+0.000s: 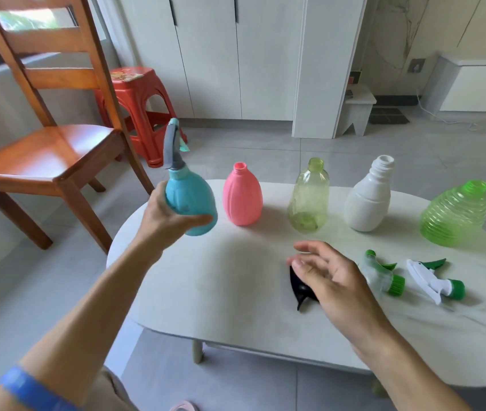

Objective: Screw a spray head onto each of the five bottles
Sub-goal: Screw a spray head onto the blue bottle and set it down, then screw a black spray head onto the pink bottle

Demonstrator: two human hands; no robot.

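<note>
Gripping the blue bottle [190, 203] round its belly, my left hand [164, 216] has it clamped between thumb and fingers, tilted a little, at the left end of the table [206, 280]. Whether its base touches the top I cannot tell. A grey spray head [172, 146] already sits on its neck.

My right hand [329, 277] hovers open, fingers spread, holding nothing, over a black spray head [301, 289] lying on the table toward me from the blue bottle.

Just right of the blue bottle stands the pink bottle [242, 197], neck open. Farther right in the same row come the pale green bottle [309, 200], the white bottle [368, 200] and, last, the ribbed green bottle [455, 215], all without heads.

Beyond my right hand, well right of the blue bottle, lie a clear spray head [379, 275] with a green collar and a white spray head [434, 281] with a green trigger, side by side.
</note>
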